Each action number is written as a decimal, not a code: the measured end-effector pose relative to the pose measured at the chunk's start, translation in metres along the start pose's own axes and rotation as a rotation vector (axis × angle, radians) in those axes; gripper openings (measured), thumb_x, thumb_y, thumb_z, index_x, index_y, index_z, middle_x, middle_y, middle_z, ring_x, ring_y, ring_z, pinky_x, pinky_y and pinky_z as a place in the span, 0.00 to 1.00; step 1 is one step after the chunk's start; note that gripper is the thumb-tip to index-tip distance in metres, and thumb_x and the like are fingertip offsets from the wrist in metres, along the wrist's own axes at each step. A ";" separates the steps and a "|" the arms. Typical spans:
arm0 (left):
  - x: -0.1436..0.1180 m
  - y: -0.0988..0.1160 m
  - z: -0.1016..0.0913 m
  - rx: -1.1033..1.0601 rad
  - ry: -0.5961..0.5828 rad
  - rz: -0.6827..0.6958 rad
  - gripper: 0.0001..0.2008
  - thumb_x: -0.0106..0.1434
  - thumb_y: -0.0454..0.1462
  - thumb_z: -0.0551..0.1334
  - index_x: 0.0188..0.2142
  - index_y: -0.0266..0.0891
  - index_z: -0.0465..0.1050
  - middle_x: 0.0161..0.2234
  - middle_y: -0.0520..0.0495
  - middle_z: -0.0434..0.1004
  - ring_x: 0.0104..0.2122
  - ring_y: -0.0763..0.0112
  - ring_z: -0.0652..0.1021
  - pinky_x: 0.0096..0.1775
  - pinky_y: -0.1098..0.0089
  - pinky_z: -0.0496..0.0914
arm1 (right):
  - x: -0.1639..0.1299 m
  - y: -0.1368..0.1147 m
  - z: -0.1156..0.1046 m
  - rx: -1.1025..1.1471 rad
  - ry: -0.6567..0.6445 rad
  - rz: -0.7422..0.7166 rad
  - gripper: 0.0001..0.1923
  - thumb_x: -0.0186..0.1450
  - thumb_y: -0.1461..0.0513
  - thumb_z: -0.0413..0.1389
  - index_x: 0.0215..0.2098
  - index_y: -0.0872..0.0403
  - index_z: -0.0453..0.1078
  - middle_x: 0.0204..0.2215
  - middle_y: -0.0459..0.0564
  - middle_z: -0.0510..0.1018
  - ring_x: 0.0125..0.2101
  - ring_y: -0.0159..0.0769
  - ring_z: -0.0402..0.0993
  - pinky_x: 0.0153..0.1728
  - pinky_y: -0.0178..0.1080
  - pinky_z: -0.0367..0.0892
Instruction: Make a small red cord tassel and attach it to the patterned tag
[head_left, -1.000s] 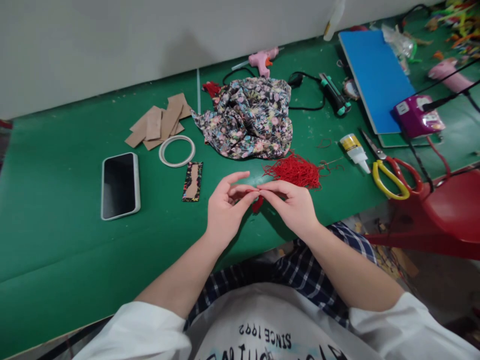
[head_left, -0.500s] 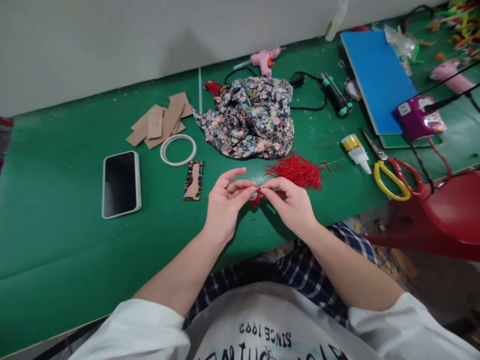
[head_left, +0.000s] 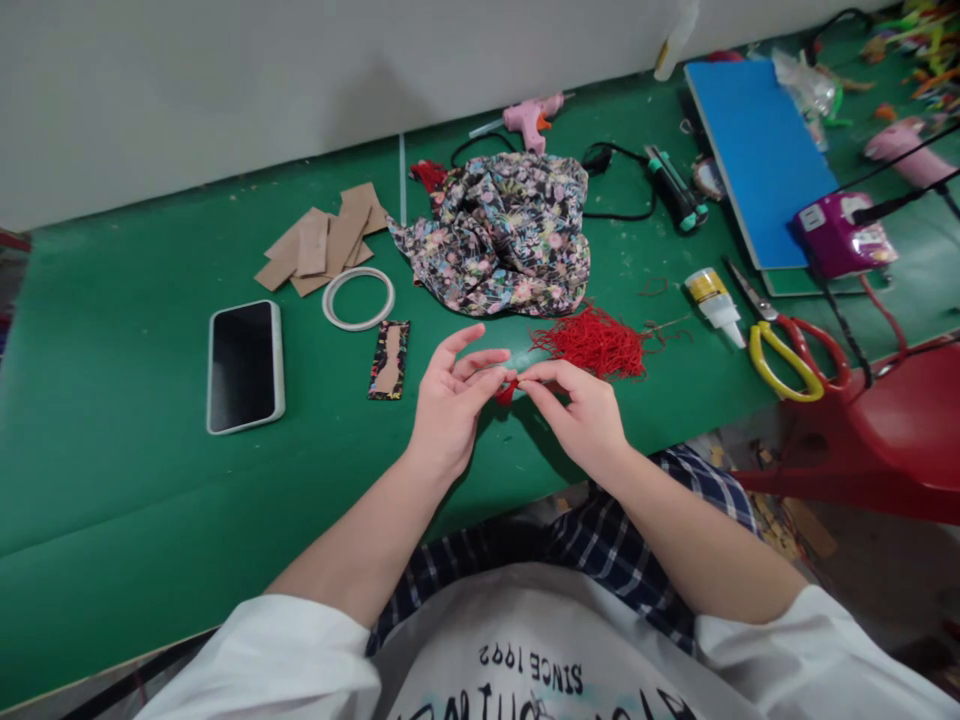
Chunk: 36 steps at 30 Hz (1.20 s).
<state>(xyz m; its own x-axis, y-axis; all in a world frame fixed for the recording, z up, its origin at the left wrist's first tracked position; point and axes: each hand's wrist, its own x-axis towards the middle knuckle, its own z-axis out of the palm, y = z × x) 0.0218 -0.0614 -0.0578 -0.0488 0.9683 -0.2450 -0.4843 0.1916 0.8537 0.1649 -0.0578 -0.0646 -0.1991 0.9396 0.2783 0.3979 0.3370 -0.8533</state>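
Note:
A small tuft of red thread [head_left: 507, 394] is pinched between both sets of fingertips, above the table's front part. My left hand [head_left: 450, 412] closes thumb and fingertips on it, with the other fingers raised. From the other side, my right hand [head_left: 583, 412] grips it between thumb and index finger. The fingers partly cover the tuft. Just beyond my right hand lies a loose heap of red threads [head_left: 592, 343]. Left of my left hand, a floral cloth-edged strip [head_left: 388, 360] with a brown card shape on it lies flat.
On the green table [head_left: 135, 480] lie a phone [head_left: 244, 367], a tape roll [head_left: 328, 317], cardboard pieces [head_left: 326, 240] and crumpled floral cloth [head_left: 517, 235]. Scissors [head_left: 785, 360], a glue bottle [head_left: 716, 305], a utility knife [head_left: 675, 190] and a pink glue gun [head_left: 534, 120] lie around.
The fingertips have shifted slightly on the red tuft, which now hangs a little further left. My left fingers are raised a bit more. The other things stay in place.

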 end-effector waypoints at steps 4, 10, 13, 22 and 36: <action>0.000 0.001 0.000 0.015 -0.018 -0.024 0.29 0.47 0.31 0.68 0.48 0.43 0.62 0.36 0.52 0.75 0.28 0.80 0.76 0.34 0.77 0.71 | -0.001 -0.001 0.000 -0.010 0.038 -0.020 0.04 0.61 0.64 0.54 0.32 0.51 0.71 0.30 0.44 0.79 0.31 0.30 0.74 0.34 0.34 0.69; -0.001 0.001 -0.001 0.037 -0.037 -0.009 0.26 0.46 0.30 0.69 0.43 0.43 0.62 0.28 0.58 0.70 0.26 0.82 0.73 0.31 0.79 0.70 | 0.001 -0.001 -0.004 -0.022 0.046 -0.123 0.03 0.60 0.63 0.56 0.32 0.50 0.72 0.31 0.46 0.78 0.34 0.31 0.74 0.36 0.36 0.70; -0.002 0.002 -0.001 0.053 -0.076 0.017 0.26 0.48 0.30 0.68 0.45 0.43 0.60 0.25 0.58 0.71 0.26 0.82 0.73 0.32 0.80 0.69 | 0.002 -0.002 -0.005 0.014 0.030 -0.149 0.03 0.59 0.64 0.56 0.31 0.51 0.72 0.32 0.47 0.78 0.36 0.31 0.74 0.35 0.35 0.71; -0.002 0.000 -0.001 0.127 -0.086 0.066 0.26 0.49 0.31 0.67 0.46 0.43 0.61 0.29 0.54 0.74 0.31 0.79 0.75 0.36 0.77 0.71 | -0.002 -0.003 -0.004 0.035 0.011 -0.030 0.05 0.60 0.64 0.54 0.33 0.49 0.72 0.31 0.45 0.77 0.34 0.31 0.73 0.31 0.34 0.70; -0.001 0.000 -0.001 0.110 -0.030 -0.040 0.20 0.47 0.32 0.69 0.38 0.39 0.64 0.26 0.55 0.74 0.26 0.79 0.75 0.30 0.78 0.70 | -0.003 0.005 -0.002 -0.257 -0.043 -0.313 0.06 0.63 0.66 0.49 0.36 0.53 0.67 0.33 0.52 0.73 0.36 0.36 0.67 0.38 0.41 0.67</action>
<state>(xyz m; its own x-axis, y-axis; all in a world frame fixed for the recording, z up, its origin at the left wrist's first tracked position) 0.0210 -0.0631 -0.0584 -0.0043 0.9635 -0.2678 -0.3860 0.2455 0.8892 0.1690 -0.0593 -0.0686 -0.3812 0.7877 0.4839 0.5218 0.6155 -0.5907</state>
